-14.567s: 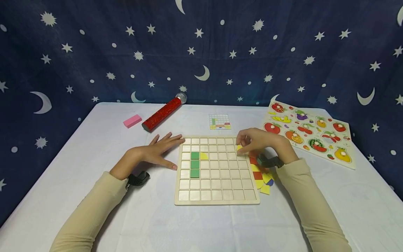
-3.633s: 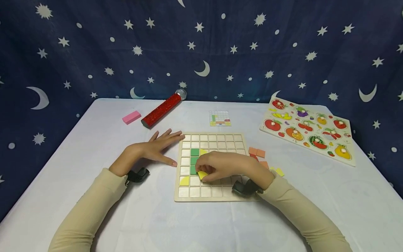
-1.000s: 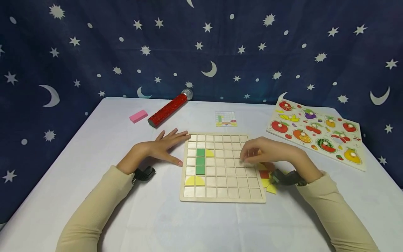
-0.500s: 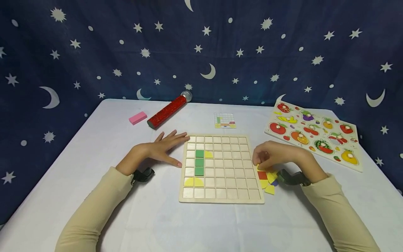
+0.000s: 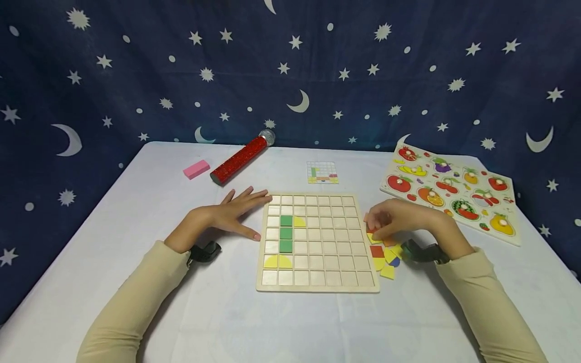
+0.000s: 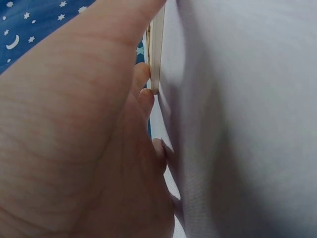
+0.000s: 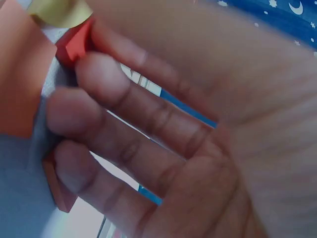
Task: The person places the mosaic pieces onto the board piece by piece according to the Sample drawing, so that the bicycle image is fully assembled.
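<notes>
A pale wooden grid board (image 5: pixel 325 263) lies flat on the white table. It bears a column of green square tiles (image 5: pixel 286 233), a quarter-round yellow tile (image 5: pixel 299 222) beside the top one, and two quarter-round yellow tiles (image 5: pixel 278 262) forming a half disc lower left. My left hand (image 5: pixel 231 216) rests spread at the board's left edge, fingertips against the rim. Beside the right edge, my right hand (image 5: pixel 401 218) reaches down into loose tiles, touching them with loosely bent fingers. Its fingertips meet a red tile (image 7: pixel 75 43) and an orange tile (image 7: pixel 60 188) in the right wrist view.
Loose tiles include a red one (image 5: pixel 376 251) and a blue one (image 5: pixel 395 262). Behind the board lies a small pattern card (image 5: pixel 323 172). A red glittery microphone (image 5: pixel 240 160) and pink block (image 5: pixel 196 169) lie back left; a fruit puzzle board (image 5: pixel 449 189) is back right.
A half disc of two yellow tiles now stands lower left on the board. My right hand has gone back rightward to the loose tiles and shifts among them. The left hand stays put.
</notes>
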Available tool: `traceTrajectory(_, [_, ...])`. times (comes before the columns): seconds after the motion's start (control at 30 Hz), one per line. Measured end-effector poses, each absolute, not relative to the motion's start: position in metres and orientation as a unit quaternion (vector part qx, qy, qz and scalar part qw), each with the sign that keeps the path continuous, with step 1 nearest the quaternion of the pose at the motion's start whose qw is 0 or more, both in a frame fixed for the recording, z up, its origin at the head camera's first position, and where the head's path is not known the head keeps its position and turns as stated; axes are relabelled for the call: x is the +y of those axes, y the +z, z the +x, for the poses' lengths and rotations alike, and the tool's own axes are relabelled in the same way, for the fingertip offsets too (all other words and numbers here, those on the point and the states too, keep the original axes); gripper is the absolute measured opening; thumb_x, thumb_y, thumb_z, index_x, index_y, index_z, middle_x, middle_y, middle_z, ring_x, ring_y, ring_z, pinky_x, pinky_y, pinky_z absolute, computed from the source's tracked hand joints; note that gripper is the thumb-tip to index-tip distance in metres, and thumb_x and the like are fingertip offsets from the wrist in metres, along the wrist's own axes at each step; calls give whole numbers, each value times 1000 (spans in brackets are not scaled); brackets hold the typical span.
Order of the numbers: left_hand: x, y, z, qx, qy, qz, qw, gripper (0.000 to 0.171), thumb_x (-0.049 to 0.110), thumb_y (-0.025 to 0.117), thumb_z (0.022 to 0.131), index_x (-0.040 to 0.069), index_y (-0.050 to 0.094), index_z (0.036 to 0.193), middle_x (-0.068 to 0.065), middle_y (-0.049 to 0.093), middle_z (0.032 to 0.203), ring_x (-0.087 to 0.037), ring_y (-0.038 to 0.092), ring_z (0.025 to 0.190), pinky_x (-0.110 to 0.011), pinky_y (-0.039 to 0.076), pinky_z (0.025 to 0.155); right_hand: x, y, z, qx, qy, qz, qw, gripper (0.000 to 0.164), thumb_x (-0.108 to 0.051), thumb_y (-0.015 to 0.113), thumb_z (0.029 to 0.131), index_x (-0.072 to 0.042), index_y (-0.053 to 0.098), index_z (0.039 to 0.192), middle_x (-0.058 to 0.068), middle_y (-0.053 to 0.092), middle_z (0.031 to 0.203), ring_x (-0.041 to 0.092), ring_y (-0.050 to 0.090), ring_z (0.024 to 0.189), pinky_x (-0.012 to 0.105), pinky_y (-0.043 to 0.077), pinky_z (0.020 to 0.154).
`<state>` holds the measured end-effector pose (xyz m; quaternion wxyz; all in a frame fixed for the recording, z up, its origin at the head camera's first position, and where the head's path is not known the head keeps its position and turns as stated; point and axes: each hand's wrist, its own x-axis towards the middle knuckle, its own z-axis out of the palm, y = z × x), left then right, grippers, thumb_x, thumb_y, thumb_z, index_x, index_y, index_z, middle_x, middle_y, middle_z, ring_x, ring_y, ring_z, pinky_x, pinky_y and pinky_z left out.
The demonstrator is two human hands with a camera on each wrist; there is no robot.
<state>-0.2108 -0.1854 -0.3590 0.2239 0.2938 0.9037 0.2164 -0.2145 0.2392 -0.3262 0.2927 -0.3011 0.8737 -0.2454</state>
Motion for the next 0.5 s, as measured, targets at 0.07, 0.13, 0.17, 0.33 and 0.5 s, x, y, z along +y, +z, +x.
traceTrajectory(0.07, [-185, -359, -211, 904, 215, 294, 224, 102, 51, 75, 77, 23, 18, 157, -5, 7, 165, -33, -9, 150, -62, -14, 113, 238, -326, -214, 869, -249, -296, 309, 17, -19, 80, 81, -11, 66, 88, -3, 54, 72, 16, 52, 70, 22, 45, 64])
traceTrajectory(0.13, [-185, -360, -211, 904, 214, 294, 224, 102, 52, 75, 77, 23, 18, 157, -5, 7, 165, -33, -9, 150, -63, -14, 113, 236, -326, -213, 865, -251, -293, 320, 19, -20, 81, 80, -12, 65, 87, -3, 53, 71, 16, 52, 71, 22, 44, 64])
traceTrajectory(0.17, [-185, -360, -212, 904, 215, 293, 224, 102, 52, 75, 77, 23, 18, 157, -5, 7, 165, -33, -9, 150, -63, -14, 113, 236, -326, -212, 866, -250, -293, 321, 20, -20, 81, 79, -12, 65, 86, -3, 53, 71, 16, 52, 71, 22, 44, 64])
traceTrajectory(0.33, [-184, -359, -212, 906, 212, 292, 223, 102, 52, 75, 77, 23, 18, 157, -5, 7, 165, -33, -9, 150, -62, -14, 113, 236, -325, -212, 876, -236, -294, 299, 19, -16, 80, 80, -12, 64, 88, -3, 52, 72, 16, 52, 72, 22, 44, 64])
traceTrajectory(0.5, [-184, -359, -210, 905, 214, 293, 222, 103, 51, 76, 77, 22, 18, 157, -5, 7, 165, -32, -9, 150, -62, -13, 113, 241, -322, -212, 883, -235, -297, 277, 18, -10, 77, 82, -11, 65, 95, -2, 53, 76, 16, 52, 72, 22, 45, 64])
